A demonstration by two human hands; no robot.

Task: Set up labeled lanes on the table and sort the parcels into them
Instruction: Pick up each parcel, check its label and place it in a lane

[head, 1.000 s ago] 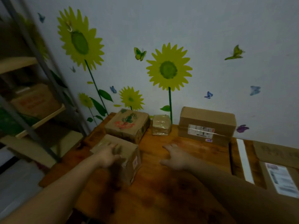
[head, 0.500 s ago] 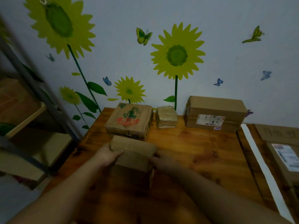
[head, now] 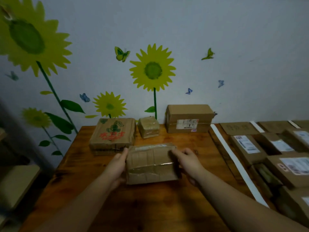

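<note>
Cardboard parcel (head: 151,164), seemingly taped, in the grip of left hand (head: 117,166) and right hand (head: 187,162), underside hidden.

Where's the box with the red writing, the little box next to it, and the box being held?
box with red writing (head: 112,135): head view, on the red print on its top.
little box (head: 148,126): head view, middle of its top.
held box (head: 150,162): head view, middle of its taped face.

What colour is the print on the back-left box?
The box has red lettering under a green figure, on brown cardboard; the head view shows it.
</note>
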